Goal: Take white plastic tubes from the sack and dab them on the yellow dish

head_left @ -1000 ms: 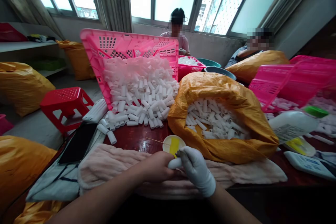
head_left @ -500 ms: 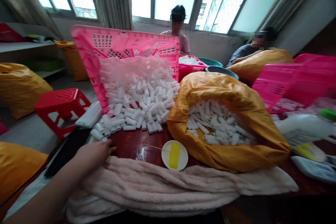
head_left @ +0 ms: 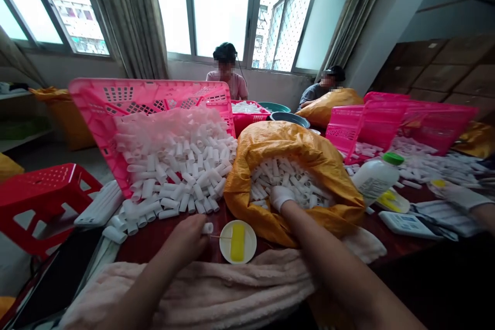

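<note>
My left hand [head_left: 190,237], bare, is closed around a short white plastic tube [head_left: 208,228] above the table's front part. Just right of it is a small white dish [head_left: 251,250] bearing a yellow block [head_left: 237,242]. A thin wooden stick [head_left: 221,237] runs from the dish towards my left hand; whether I hold its end I cannot tell. My right hand [head_left: 282,197], in a white glove, reaches into an open orange woven sack [head_left: 294,139] filled with white tubes [head_left: 305,181]. Its fingers are hidden among the tubes.
A tilted pink crate [head_left: 93,113] spills tubes onto the dark red table [head_left: 145,242]. A beige fluffy cloth [head_left: 232,289] lines the front edge. At right are a green-capped bottle [head_left: 375,180], a scale [head_left: 408,224] and a person's gloved hand [head_left: 460,196]. Two people sit opposite.
My view has shifted right. My left hand has moved right, beside the dish, and now holds a tube. My right arm has come into view, its hand inside the sack.
</note>
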Available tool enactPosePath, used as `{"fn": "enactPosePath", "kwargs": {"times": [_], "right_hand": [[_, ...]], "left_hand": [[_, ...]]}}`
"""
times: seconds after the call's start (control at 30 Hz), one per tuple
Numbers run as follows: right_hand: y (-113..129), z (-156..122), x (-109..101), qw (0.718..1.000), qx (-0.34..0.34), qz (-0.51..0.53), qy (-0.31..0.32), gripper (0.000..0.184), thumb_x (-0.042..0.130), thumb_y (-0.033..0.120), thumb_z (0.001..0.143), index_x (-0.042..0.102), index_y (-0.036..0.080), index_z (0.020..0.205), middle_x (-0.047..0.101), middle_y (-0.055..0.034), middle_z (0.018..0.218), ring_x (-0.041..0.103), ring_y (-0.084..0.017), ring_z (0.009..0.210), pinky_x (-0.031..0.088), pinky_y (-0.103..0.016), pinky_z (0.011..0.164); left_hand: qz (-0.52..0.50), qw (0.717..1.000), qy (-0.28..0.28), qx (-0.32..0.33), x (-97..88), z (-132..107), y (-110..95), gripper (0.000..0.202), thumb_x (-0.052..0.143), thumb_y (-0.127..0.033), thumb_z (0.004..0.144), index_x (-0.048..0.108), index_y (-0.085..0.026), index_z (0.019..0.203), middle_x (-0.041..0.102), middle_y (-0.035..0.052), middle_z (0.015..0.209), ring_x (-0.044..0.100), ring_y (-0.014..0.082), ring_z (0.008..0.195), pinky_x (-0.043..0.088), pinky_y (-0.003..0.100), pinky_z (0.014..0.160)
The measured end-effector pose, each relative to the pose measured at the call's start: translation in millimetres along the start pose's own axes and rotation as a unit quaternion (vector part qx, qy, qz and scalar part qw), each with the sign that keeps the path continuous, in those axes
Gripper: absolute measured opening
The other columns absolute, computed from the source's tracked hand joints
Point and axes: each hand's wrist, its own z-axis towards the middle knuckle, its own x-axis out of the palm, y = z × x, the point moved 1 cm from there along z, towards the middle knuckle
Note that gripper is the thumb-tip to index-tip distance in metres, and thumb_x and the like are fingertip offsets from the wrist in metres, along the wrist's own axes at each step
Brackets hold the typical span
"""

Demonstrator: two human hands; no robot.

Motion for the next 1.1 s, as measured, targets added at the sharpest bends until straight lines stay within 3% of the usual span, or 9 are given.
{"fn": "enactPosePath", "kwargs": {"times": [0.1, 0.2, 0.27, 0.37, 0.47, 0.57, 0.77, 0.97, 1.1], "right_hand": [[-3.1, -23.4, -13.2, 0.999, 0.023, 0.006, -0.024, 0.023, 0.058, 0.031, 0.077, 0.065, 0.016, 0.094, 0.067, -0.0131, 0.077, 0.063, -0.024, 0.072, 0.045, -0.033, 0.067], [-1.1, -71.6, -17.9, 0.985, -0.064, 0.157, -0.032, 0.03, 0.046, 0.04, 0.085, 0.057, 0.02, 0.104, 0.065, -0.0072, 0.086, 0.062, -0.021, 0.08, 0.045, -0.031, 0.074], [3.2, -102.7, -6.1, 0.947, -0.135, 0.292, 0.019, 0.029, 0.041, 0.042, 0.088, 0.055, 0.021, 0.103, 0.064, -0.0034, 0.092, 0.059, -0.018, 0.086, 0.045, -0.028, 0.078], [6.5, -129.1, 29.1, 0.907, -0.113, 0.395, 0.089, 0.029, 0.042, 0.042, 0.088, 0.055, 0.018, 0.096, 0.062, -0.0032, 0.087, 0.058, -0.016, 0.081, 0.046, -0.026, 0.072], [6.2, -131.7, 61.2, 0.898, -0.055, 0.426, 0.097, 0.03, 0.042, 0.043, 0.087, 0.054, 0.015, 0.089, 0.059, -0.0034, 0.078, 0.055, -0.015, 0.07, 0.047, -0.027, 0.065], [4.4, -125.1, 74.0, 0.89, -0.03, 0.446, 0.095, 0.031, 0.046, 0.045, 0.084, 0.054, 0.014, 0.089, 0.059, -0.0043, 0.08, 0.054, -0.015, 0.071, 0.046, -0.027, 0.065], [-4.8, -117.9, 76.2, 0.823, 0.014, 0.546, 0.158, 0.037, 0.049, 0.05, 0.082, 0.053, 0.014, 0.088, 0.057, -0.0023, 0.076, 0.052, -0.01, 0.058, 0.042, -0.021, 0.05], [-4.7, -115.6, 75.1, 0.82, 0.03, 0.548, 0.166, 0.033, 0.05, 0.047, 0.082, 0.053, 0.015, 0.09, 0.059, -0.0017, 0.076, 0.055, -0.01, 0.059, 0.044, -0.021, 0.052], [2.0, -112.2, 69.7, 0.813, 0.056, 0.548, 0.188, 0.031, 0.05, 0.046, 0.081, 0.052, 0.016, 0.086, 0.06, -0.0006, 0.073, 0.052, -0.008, 0.048, 0.039, -0.019, 0.042]], "left_hand": [[-0.002, 0.998, 0.038, 0.047, 18.5, 6.1, -2.4, 0.012, 0.044, -0.014, 0.069, 0.052, -0.019, 0.076, 0.062, 0.0067, 0.084, 0.057, 0.0191, 0.08, 0.039, 0.027, 0.071], [-0.041, 0.996, 0.061, 0.055, 28.1, 5.4, -0.7, 0.009, 0.044, -0.021, 0.074, 0.053, -0.02, 0.077, 0.063, 0.0043, 0.08, 0.057, 0.017, 0.075, 0.038, 0.025, 0.065], [-0.059, 0.995, 0.066, 0.036, 30.5, 3.9, -0.7, 0.011, 0.045, -0.026, 0.076, 0.054, -0.02, 0.075, 0.063, 0.0039, 0.08, 0.057, 0.0169, 0.073, 0.036, 0.024, 0.063], [-0.092, 0.992, 0.087, 0.003, 34.0, 2.4, -0.8, 0.017, 0.046, -0.033, 0.077, 0.056, -0.02, 0.073, 0.062, 0.0036, 0.076, 0.056, 0.0167, 0.07, 0.034, 0.023, 0.059], [-0.138, 0.986, 0.096, -0.015, 40.5, 2.9, 0.7, 0.023, 0.047, -0.039, 0.077, 0.056, -0.019, 0.07, 0.06, 0.0019, 0.071, 0.053, 0.0146, 0.064, 0.032, 0.022, 0.055], [-0.17, 0.98, 0.087, -0.048, 48.2, 4.9, 2.7, 0.026, 0.047, -0.042, 0.075, 0.054, -0.018, 0.066, 0.056, -0.0001, 0.065, 0.048, 0.0127, 0.059, 0.029, 0.022, 0.053], [-0.22, 0.968, 0.093, -0.082, 50.5, 6.3, 1.9, 0.028, 0.048, -0.045, 0.073, 0.052, -0.018, 0.064, 0.053, -0.0018, 0.061, 0.045, 0.0119, 0.056, 0.028, 0.022, 0.05], [-0.235, 0.964, 0.088, -0.09, 44.2, 5.6, 0.9, 0.031, 0.049, -0.048, 0.071, 0.05, -0.018, 0.062, 0.051, -0.002, 0.059, 0.045, 0.0127, 0.057, 0.029, 0.023, 0.051], [-0.262, 0.957, 0.087, -0.092, 43.5, 5.8, 1.5, 0.032, 0.05, -0.05, 0.069, 0.048, -0.018, 0.062, 0.049, -0.0029, 0.059, 0.043, 0.0125, 0.057, 0.031, 0.023, 0.053]]}}
